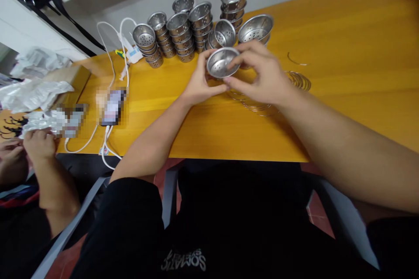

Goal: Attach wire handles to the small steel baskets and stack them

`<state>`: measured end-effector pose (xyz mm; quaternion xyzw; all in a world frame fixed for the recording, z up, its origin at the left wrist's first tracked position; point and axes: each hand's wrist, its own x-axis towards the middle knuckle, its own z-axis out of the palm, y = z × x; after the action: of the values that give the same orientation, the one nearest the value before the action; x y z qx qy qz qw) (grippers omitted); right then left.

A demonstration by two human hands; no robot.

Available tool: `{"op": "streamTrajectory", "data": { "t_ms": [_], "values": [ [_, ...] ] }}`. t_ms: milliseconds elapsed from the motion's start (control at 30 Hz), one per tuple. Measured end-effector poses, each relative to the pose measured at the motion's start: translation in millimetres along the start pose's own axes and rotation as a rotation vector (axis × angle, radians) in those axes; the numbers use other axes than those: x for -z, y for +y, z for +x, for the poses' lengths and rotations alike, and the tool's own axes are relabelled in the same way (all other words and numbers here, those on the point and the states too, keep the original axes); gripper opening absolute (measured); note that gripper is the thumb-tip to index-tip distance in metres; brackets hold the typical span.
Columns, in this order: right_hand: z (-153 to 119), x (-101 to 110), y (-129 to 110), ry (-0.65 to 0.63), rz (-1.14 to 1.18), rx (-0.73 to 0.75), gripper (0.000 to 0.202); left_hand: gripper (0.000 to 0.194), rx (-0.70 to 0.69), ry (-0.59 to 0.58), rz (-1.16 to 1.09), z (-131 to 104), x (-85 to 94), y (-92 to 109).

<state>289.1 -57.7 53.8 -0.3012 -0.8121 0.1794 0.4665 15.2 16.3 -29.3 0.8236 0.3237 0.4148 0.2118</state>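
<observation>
Between my two hands is a small perforated metal cup (220,64), held above the table with its mouth tilted toward me. My left hand (201,79) is closed around its left side, the thumb under the near rim. My right hand (258,69) grips the right side, with a finger reaching over the rim into the cup and the thumb at the near edge. Coils of thin wire (299,81) lie on the table beneath and beside my right hand. Just behind my hands, another perforated cup (225,33) rests tipped on its side.
Stacks of perforated cups (180,37) stand along the wall, and a wider one (257,28) sits at their right. A short curved wire (296,60) lies on the wooden table (343,52). Left are a phone (113,107), white cables and a co-worker's hands (39,143).
</observation>
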Motion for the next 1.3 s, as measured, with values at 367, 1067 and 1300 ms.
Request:
{"op": "streamTrajectory", "data": {
  "t_ms": [367, 1067, 1300],
  "values": [
    [23.1, 30.3, 51.4, 0.37, -0.371, -0.097, 0.031, 0.117, 0.125, 0.116, -0.013, 8.0, 6.9, -47.3],
    [15.2, 22.9, 65.6, 0.23, -0.253, 0.021, 0.074, 0.121, 0.136, -0.014, 0.051, 47.0, 37.3, -49.7],
    [14.4, 20.9, 74.7, 0.197, -0.231, -0.045, 0.085, 0.109, 0.114, 0.11, -0.08, 65.1, 22.5, -57.9]
  ]
}}
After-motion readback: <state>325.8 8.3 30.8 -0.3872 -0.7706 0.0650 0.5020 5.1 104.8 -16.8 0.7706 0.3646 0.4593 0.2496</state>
